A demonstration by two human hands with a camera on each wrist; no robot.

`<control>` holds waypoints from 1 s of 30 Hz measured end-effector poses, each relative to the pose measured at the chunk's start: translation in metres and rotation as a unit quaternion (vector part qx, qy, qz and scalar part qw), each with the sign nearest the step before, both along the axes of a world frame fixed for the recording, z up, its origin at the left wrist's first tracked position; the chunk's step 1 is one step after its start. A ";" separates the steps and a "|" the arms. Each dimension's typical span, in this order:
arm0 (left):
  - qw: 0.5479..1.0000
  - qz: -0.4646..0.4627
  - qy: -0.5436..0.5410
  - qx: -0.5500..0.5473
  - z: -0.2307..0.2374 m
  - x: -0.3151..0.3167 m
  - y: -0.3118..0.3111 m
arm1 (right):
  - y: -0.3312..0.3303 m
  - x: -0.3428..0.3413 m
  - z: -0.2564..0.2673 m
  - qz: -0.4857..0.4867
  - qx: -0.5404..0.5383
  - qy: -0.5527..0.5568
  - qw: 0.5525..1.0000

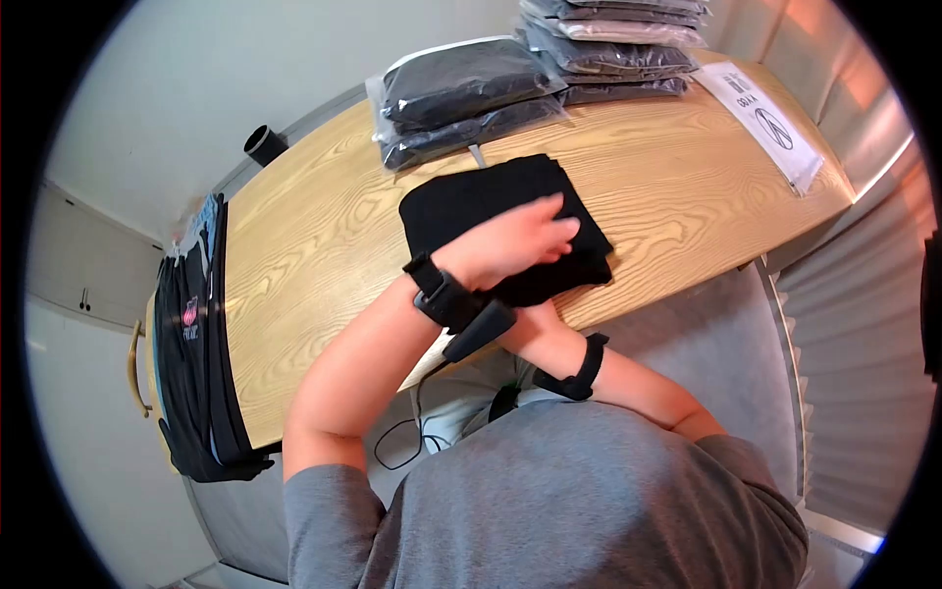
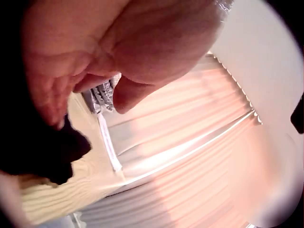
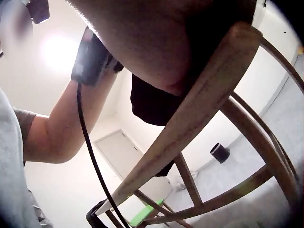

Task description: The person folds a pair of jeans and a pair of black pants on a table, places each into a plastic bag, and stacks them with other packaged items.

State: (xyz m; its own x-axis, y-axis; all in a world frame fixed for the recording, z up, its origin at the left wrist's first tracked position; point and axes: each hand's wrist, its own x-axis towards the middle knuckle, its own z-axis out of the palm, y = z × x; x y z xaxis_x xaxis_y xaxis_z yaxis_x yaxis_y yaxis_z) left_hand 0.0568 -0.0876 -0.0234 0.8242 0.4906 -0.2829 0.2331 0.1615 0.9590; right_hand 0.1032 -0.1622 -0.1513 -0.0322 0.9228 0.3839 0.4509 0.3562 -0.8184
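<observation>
A folded black garment (image 1: 456,204) lies near the front edge of the wooden table (image 1: 324,216). My left hand (image 1: 512,239) reaches across it, slightly blurred, with fingers extended over its right half. In the left wrist view its thumb points away from the other fingers, whose tips meet the black cloth (image 2: 66,147). Below the left wrist, my right hand (image 1: 538,322) is at the garment's near edge, its fingers hidden by the cloth. The right wrist view has that hand (image 3: 147,47) above the table edge, with black cloth (image 3: 152,104) beside it; its grip cannot be made out.
Clear-bagged dark garments (image 1: 471,93) are stacked at the back, with a taller bagged stack (image 1: 613,49) beside them. A white printed bag (image 1: 765,123) lies at the right. Dark clothes (image 1: 191,334) drape over the left end. A black bin (image 1: 263,145) stands behind the table.
</observation>
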 end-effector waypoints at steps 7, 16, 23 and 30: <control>0.960 0.061 0.009 0.274 0.016 -0.098 0.012 | -0.003 -0.001 0.015 -0.094 0.065 -0.025 0.993; 0.832 0.013 0.191 0.521 -0.049 -0.098 -0.017 | -0.027 0.009 0.028 -0.069 0.088 -0.262 0.959; 0.806 0.032 0.181 0.563 -0.060 -0.097 -0.017 | -0.068 0.101 0.090 -0.106 -0.203 0.003 0.973; 0.787 0.039 0.150 0.598 -0.058 -0.092 -0.020 | -0.018 0.124 0.088 -0.195 -0.181 -0.065 0.962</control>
